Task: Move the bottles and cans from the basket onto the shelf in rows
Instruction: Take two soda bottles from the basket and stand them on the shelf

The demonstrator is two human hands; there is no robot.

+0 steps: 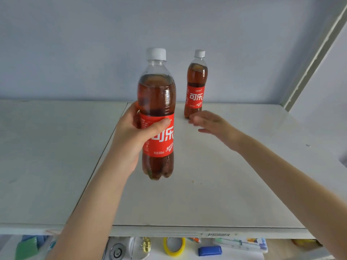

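Presently, in the head view, the left hand grasps a clear plastic cola bottle with red label and white cap round its labelled waist, thumb across the front. It holds the bottle upright above the white shelf board, not yet set down. A second, matching red-labelled cola bottle stands upright at the back of the shelf, near the pale blue wall. The right hand is released, fingers straight and holding nothing, its fingertips just beside that bottle's base; blur prevents confirming contact.

Judgement: the held bottle is nearly full, hence moderately heavy. Its plastic is smooth and semi-rigid, so a mid-body grip on the label is sound. The shelf appears flat, hard and smooth, with free room beside the standing bottle for a row. The basket is out of view. A yellow tape roll lies on a lower tier.
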